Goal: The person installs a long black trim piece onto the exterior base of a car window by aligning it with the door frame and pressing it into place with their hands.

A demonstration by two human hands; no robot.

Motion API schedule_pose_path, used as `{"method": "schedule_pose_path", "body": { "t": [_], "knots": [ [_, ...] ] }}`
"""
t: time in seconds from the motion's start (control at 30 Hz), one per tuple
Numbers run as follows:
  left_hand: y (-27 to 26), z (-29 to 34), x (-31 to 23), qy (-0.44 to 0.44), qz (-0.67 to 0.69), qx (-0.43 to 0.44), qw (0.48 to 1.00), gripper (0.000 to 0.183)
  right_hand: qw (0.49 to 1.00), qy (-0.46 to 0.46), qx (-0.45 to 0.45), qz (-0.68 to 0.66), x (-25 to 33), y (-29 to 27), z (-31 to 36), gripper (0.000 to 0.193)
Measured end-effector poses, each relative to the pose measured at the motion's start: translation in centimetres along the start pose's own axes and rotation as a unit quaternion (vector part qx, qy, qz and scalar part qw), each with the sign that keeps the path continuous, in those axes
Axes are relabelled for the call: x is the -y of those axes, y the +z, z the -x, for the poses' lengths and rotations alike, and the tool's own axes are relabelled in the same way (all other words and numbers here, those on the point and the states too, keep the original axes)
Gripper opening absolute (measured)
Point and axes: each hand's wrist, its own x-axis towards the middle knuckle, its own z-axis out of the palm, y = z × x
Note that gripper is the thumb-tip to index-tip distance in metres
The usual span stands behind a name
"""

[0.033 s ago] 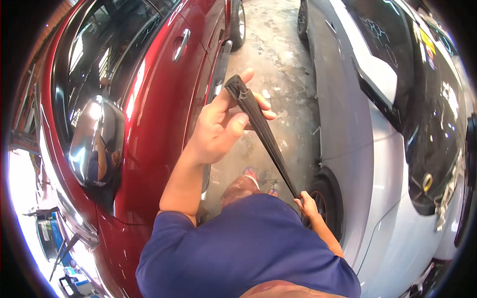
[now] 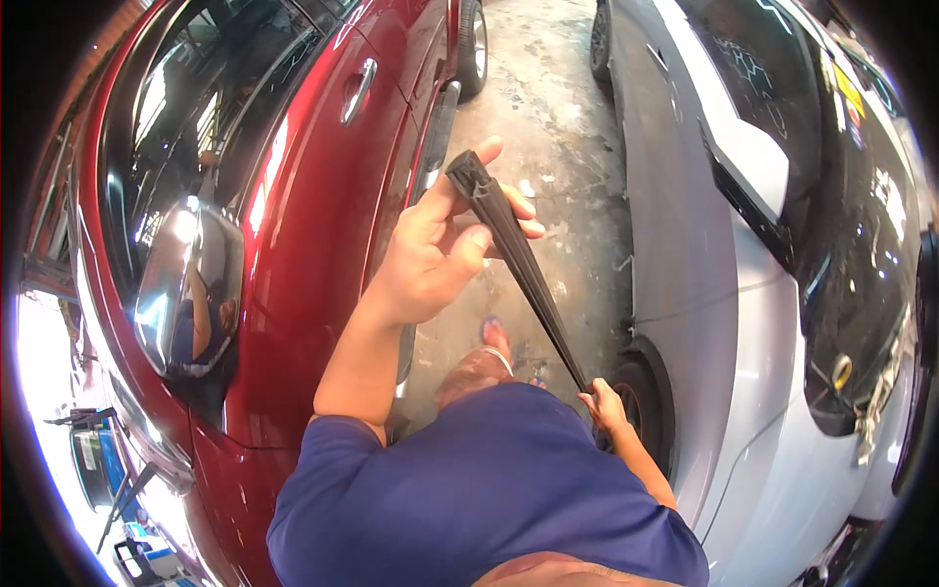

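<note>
A long black grooved trim strip (image 2: 523, 260) slants across in front of my body, its channelled end raised at the upper left. My left hand (image 2: 435, 249) holds it near that end, the fingers behind and the thumb at its near side, with some fingers stretched out. Lower right, my right hand (image 2: 606, 403) grips the strip's other end, which looks narrower because it is farther off. That hand's fingers are partly hidden.
A red car (image 2: 323, 205) with a chrome side mirror (image 2: 193, 279) stands close on my left. To my right is a grey-and-silver car (image 2: 685, 254) with a white mirror (image 2: 748, 152). Between them runs a stained concrete floor (image 2: 538, 88).
My visible foot shows slightly farther ahead on the floor. The cars have shifted a little in view, while both hands keep their hold on the strip.
</note>
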Motion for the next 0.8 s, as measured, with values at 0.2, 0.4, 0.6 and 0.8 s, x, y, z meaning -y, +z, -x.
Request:
{"method": "schedule_pose_path", "body": {
  "t": [0.2,0.4,0.6,0.8],
  "knots": [
    [-6.7,-8.9,6.0,-0.011,-0.007,0.020,1.000,0.066,0.998,0.047,0.046,0.011,-0.1,-2.0,-11.6,0.033],
    [-13.0,-18.9,10.0,-0.054,-0.045,0.001,0.998,0.059,0.996,0.048,0.065,0.022,1.0,-4.2,-23.7,0.039],
    [-17.8,-27.0,14.5,-0.042,-0.119,-0.017,0.992,0.052,0.993,-0.032,-0.076,-0.079,10.6,-9.7,-39.0,0.053],
    [-19.8,-33.2,19.1,0.044,-0.278,0.064,0.957,0.049,0.877,-0.319,-0.225,-0.280,27.8,-20.3,-52.0,0.050]
  ]
}}
